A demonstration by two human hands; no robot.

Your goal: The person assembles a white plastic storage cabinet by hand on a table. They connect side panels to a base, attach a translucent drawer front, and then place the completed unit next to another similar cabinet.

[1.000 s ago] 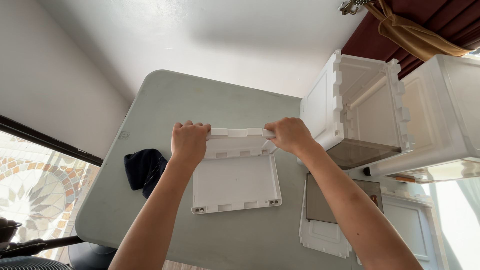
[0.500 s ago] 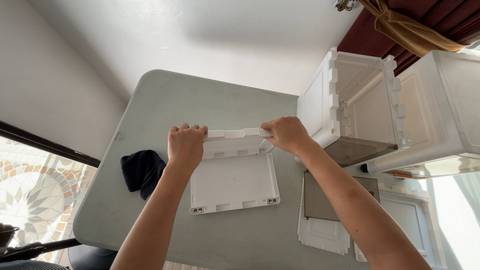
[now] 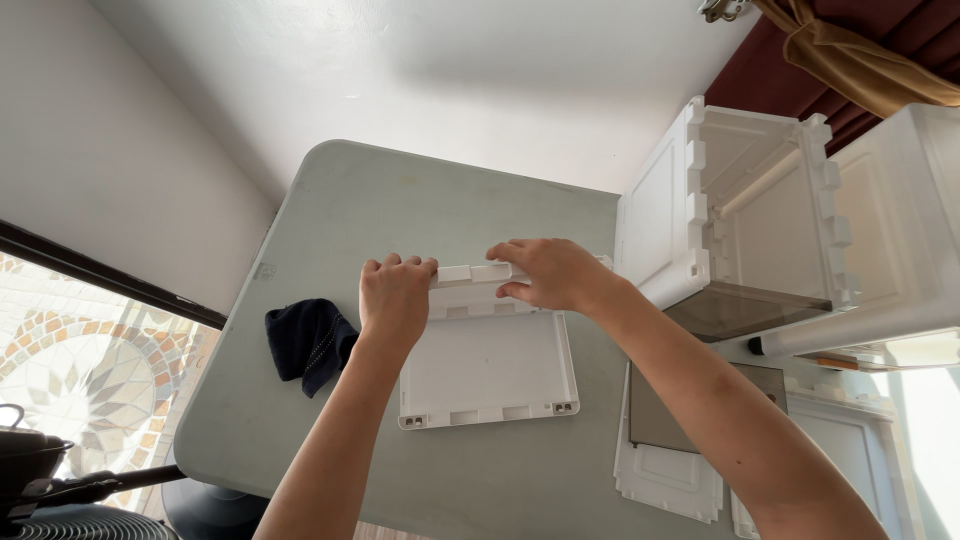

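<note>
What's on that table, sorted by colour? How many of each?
White: 4 – panel under both hands, open box frame, second box, loose panels at right
Dark blue: 1 – cloth
Total: 5
Left hand and right hand grip the panel's far edge.

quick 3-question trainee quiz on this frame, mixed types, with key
1. True or false: both hands grip the far edge of the flat white panel.
2. What lies on the table just beside the left hand? A) dark cloth B) red mug C) scissors
3. Fill in: the assembled white box stands to the ____ of the right hand.

Key: 1 true. 2 A, the dark cloth. 3 right.
</note>
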